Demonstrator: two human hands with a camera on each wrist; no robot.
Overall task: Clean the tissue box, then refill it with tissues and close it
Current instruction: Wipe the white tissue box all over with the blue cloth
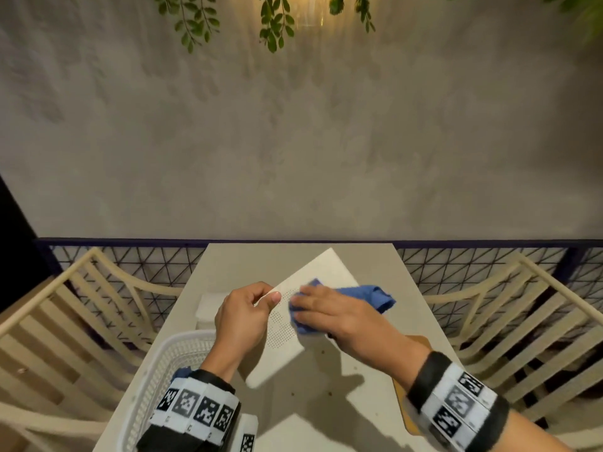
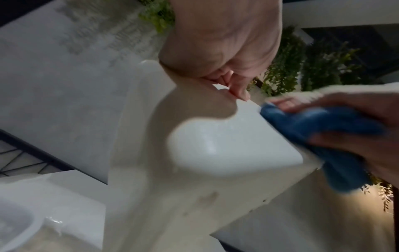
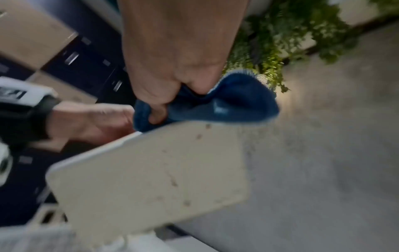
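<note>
A white tissue box [image 1: 282,350] with a dotted face is held tilted above the table. My left hand [image 1: 269,298] pinches its upper left edge between thumb and fingers. My right hand [image 1: 301,309] grips a crumpled blue cloth [image 1: 375,295] and presses it onto the box's top face. In the left wrist view the box [image 2: 215,153] fills the middle, with the cloth [image 2: 323,129] at its right edge. The right wrist view shows a speckled side of the box [image 3: 151,170] under the cloth [image 3: 226,105]. I cannot see inside the box.
A white stack of tissues [image 1: 208,308] lies on the beige table [image 1: 326,406] at the left. A white plastic basket [image 1: 163,370] stands near the front left. A brown board [image 1: 403,402] lies under my right forearm. Slatted chairs flank the table, with a wire fence behind.
</note>
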